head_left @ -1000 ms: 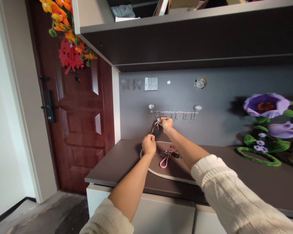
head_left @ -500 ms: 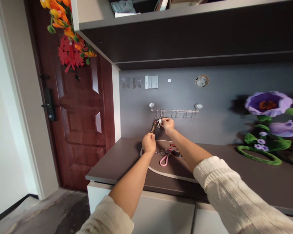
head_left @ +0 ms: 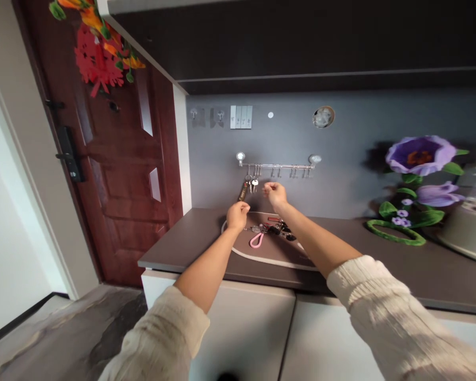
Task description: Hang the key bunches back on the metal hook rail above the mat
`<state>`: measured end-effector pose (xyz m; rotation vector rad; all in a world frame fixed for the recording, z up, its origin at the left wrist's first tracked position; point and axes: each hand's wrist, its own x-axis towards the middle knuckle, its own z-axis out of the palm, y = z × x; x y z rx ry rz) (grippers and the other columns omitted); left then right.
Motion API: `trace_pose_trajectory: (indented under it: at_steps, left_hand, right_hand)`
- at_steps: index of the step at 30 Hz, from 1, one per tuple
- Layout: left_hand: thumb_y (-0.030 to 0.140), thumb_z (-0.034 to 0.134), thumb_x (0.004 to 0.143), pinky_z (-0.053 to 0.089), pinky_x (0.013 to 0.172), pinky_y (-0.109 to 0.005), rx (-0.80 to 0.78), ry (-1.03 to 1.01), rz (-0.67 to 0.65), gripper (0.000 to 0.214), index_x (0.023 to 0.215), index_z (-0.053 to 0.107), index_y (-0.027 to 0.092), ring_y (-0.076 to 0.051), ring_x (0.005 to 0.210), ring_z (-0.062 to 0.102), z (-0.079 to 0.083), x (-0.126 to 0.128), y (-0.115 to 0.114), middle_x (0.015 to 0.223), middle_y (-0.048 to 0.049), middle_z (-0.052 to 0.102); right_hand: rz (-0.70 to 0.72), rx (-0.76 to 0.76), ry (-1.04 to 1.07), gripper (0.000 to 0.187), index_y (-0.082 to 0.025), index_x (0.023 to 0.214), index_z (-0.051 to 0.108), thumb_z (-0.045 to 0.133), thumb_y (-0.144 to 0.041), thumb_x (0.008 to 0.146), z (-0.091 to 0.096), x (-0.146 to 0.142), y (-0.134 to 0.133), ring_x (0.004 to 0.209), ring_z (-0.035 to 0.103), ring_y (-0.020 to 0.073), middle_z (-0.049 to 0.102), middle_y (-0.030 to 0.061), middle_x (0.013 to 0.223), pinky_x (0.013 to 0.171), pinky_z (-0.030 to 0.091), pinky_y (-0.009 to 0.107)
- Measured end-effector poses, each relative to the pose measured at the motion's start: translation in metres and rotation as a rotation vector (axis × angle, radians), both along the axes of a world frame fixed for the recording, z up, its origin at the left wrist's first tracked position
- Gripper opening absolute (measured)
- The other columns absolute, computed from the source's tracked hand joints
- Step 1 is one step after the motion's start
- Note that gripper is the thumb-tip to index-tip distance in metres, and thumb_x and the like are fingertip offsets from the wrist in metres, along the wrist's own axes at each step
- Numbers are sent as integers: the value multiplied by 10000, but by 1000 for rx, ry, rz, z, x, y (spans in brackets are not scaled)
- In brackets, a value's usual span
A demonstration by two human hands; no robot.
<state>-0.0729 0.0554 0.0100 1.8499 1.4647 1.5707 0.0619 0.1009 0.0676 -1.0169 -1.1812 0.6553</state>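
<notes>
A bunch of keys [head_left: 254, 184] with a dark strap-like key fob [head_left: 243, 191] hangs from the left end of a clear hook rail [head_left: 280, 166] on the grey wall. My left hand [head_left: 238, 215] is closed at the lower end of the fob, which slants down into its fingers. To the right of the keys, my right hand [head_left: 275, 196] is apart from them, its fingers loosely curled and holding nothing I can see. Below, more keys with a pink loop strap [head_left: 256, 241] lie on a brown mat [head_left: 262, 256] with a pale edge.
A purple flower ornament [head_left: 418, 156] stands on the dark countertop [head_left: 341, 251] at the right, beside a pale domed appliance [head_left: 468, 227]. Overhead juts a dark shelf [head_left: 301, 42]. A red-brown door [head_left: 122, 196] is at the left.
My right hand has let go of the keys and drawn slightly to the right. The keys hang from the rail. My left hand stays at the fob; the view has tilted down.
</notes>
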Motion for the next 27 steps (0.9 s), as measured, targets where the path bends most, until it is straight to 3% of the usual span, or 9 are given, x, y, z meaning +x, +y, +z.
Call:
trace_pose_trajectory:
  at_steps: [6,14,19,27]
  left_hand:
    - [184,546,738,430,700,-230,22,91,-162,116,788,643,145,-123,717,582,-5,2,-2,779,-38,662]
    - [188,544,724,410,668,-234,36,382,-288,138,763,672,153,-125,673,554,-7,1,-11,738,-19,656]
    - [176,546,718,401,703,-230,92,534,-303,144,753,685,161,-128,721,557,-7,-2,-10,769,-22,661]
    - [234,578,715,397,742,-245,92,643,-290,152,807,694,199,-145,763,564,-13,-3,-3,823,-30,675]
  right_hand:
    - [51,75,-200,95,-156,805,538,524,-205,724,-24,23,-33,697,606,115,616,21,746,692,471,264]
    - [70,47,-507,105,-169,841,560,511,-197,753,-61,41,-73,712,611,142,641,35,755,701,472,289]
    - [-13,84,-791,110,-173,831,598,514,-202,767,-65,42,-82,728,591,143,661,43,791,739,437,281]
    - [-49,108,-936,134,-184,807,620,488,-197,784,-70,40,-76,724,573,152,662,45,798,700,403,249]
